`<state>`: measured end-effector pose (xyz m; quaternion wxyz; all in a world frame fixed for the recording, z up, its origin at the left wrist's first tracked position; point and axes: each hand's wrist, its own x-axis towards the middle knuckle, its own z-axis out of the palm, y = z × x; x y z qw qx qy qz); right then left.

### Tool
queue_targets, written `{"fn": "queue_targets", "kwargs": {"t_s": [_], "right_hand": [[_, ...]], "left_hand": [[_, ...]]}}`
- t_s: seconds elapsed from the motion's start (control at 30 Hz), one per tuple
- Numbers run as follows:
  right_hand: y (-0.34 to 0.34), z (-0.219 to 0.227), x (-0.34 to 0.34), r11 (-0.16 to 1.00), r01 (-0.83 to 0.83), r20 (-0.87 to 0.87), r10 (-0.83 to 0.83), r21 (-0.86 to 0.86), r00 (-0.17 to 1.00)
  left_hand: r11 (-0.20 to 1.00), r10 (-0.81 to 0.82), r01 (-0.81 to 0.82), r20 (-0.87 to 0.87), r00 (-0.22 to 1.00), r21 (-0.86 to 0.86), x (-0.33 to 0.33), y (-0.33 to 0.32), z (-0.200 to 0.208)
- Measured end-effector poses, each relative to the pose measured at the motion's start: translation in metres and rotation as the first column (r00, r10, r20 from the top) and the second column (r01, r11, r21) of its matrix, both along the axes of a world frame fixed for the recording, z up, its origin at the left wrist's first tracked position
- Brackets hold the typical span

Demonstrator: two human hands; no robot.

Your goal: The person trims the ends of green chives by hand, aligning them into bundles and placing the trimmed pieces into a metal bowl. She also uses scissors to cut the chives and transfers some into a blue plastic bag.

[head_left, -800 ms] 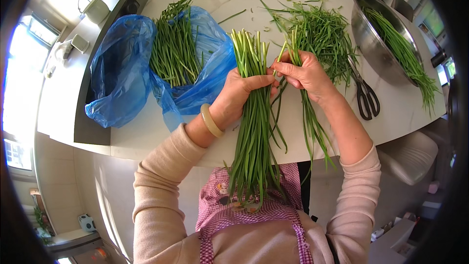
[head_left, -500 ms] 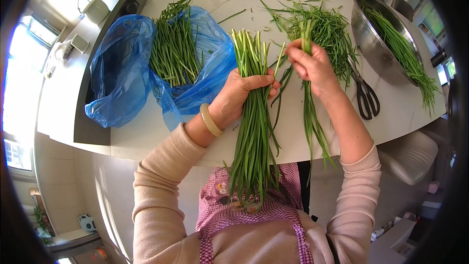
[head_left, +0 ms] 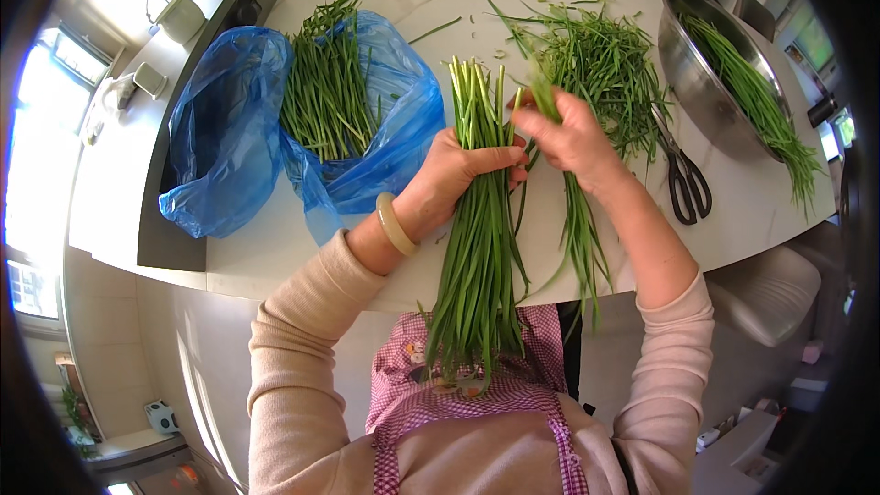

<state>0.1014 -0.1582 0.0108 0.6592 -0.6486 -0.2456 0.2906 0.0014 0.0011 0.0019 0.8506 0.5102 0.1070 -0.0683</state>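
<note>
My left hand (head_left: 451,174) is closed round a thick bunch of garlic chives (head_left: 475,261), pale cut ends up and green leaves hanging over the table's front edge. Close beside it, my right hand (head_left: 570,136) grips a thinner bunch of chives (head_left: 580,225), its leaves trailing down. The right thumb and fingertips reach to a single stalk at the thick bunch's right side; whether they pinch it is hard to see. Behind the right hand lies a loose heap of chive trimmings (head_left: 616,60). Black-handled scissors (head_left: 686,185) rest right of that heap.
On the left, an open blue plastic bag (head_left: 229,128) holds more chives (head_left: 328,101). A steel bowl (head_left: 706,96) stands tilted at the right, with long chives (head_left: 747,78) hanging over its rim. The pale round table (head_left: 266,261) borders a dark-sided counter (head_left: 174,252). A chair (head_left: 765,293) is at right.
My right hand has moved left and slightly down with its thin bunch, closer to the thick one. The thick bunch's cut ends have shifted a little to the right.
</note>
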Motion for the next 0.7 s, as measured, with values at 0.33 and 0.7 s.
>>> {"fn": "queue_targets", "kwargs": {"t_s": [0.33, 0.7], "right_hand": [[-0.007, 0.004, 0.005, 1.000, -0.009, -0.121, 0.011, 0.020, 0.993], [-0.004, -0.005, 0.005, 0.997, -0.032, 0.071, 0.037, -0.064, 0.997]], "left_hand": [[0.985, 0.105, -0.110, -0.041, 0.994, -0.130, 0.000, -0.003, 0.003], [0.987, 0.160, -0.159, 0.031, 0.987, -0.027, 0.004, -0.004, -0.008]]}}
